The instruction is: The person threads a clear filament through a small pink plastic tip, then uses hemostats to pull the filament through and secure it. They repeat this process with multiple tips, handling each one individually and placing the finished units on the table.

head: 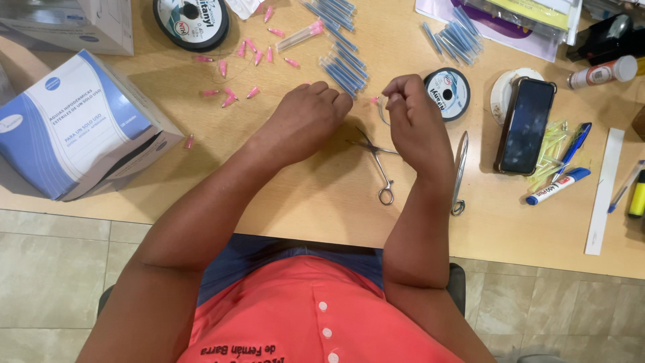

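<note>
Right hand [418, 117] pinches thin line beside small pink cap [373, 100].

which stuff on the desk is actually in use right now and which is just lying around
In use: left hand, right hand, pink needle cap, small line spool, scissors.

Lying about: phone, markers, blue-and-white box, large spool.

I see both bare forearms reaching forward and angling inward, the left hand [310, 115] curled into a loose fist with knuckles up, the right hand [415, 121] close beside it, fingers pinched together at the tips.
</note>
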